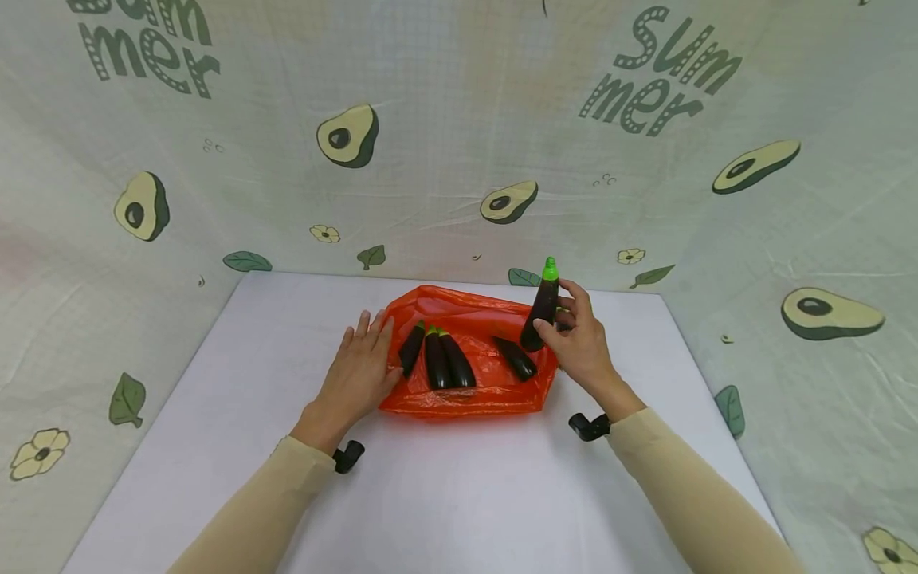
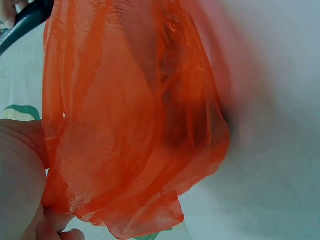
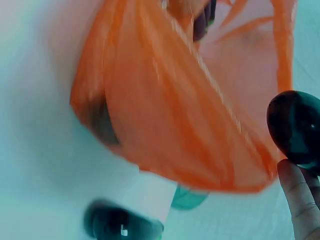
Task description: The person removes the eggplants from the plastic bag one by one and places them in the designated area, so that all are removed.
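My right hand [image 1: 584,343] holds a dark eggplant [image 1: 545,307] with a bright green cap, tilted cap-up, over the right end of a red plastic bag [image 1: 459,402]. The eggplant's rounded dark end [image 3: 297,127] shows in the right wrist view above the fingers. Spread fingers of my left hand [image 1: 358,371] lie along the bag's left edge, the thumb touching the film. Inside the open bag, three eggplants [image 1: 436,359] lie together at the left, and another eggplant [image 1: 515,357] is at the right.
One more dark eggplant [image 3: 122,222] lies outside the bag in the right wrist view; in the head view my right hand mostly hides it. A white table [image 1: 459,494] carries everything, with a printed avocado cloth [image 1: 430,199] hanging behind and at the sides.
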